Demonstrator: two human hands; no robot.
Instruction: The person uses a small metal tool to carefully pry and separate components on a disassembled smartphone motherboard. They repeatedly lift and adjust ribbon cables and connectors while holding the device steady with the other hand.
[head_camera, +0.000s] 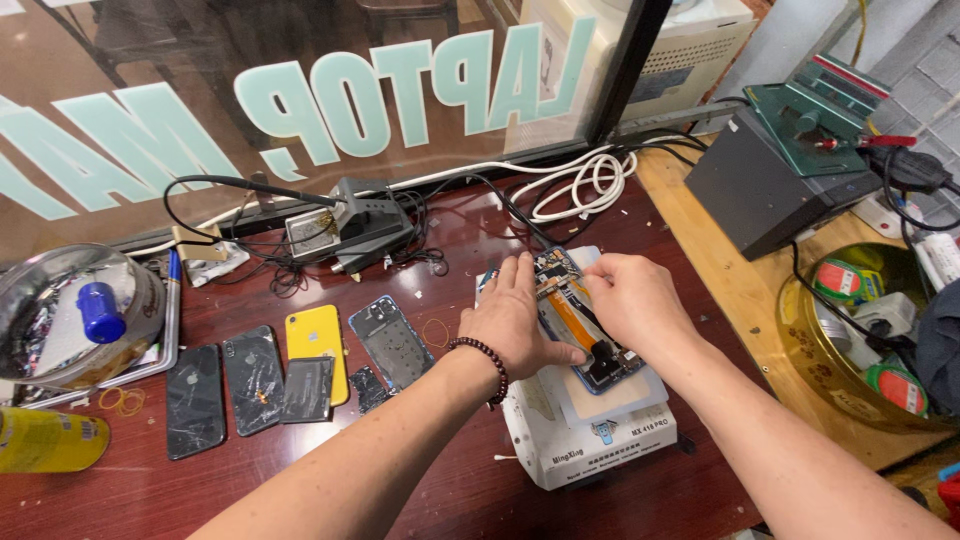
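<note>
On the white machine (590, 440), both hands' fingers (520, 270) press an opened phone (575, 315).

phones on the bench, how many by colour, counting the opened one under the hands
Black phone backs: 2
Yellow phone: 1
Blue-rimmed phone frame: 1
Opened phone under the left hand and right hand: 1
Total: 5

Both your bare forearms reach forward and converge near the centre. Your left hand (512, 322), a dark beaded bracelet on its wrist, lies palm-down, fingers extended together, thumb stretched rightward. Your right hand (630, 305) is curled palm-down, fingers bent, close beside it.
</note>
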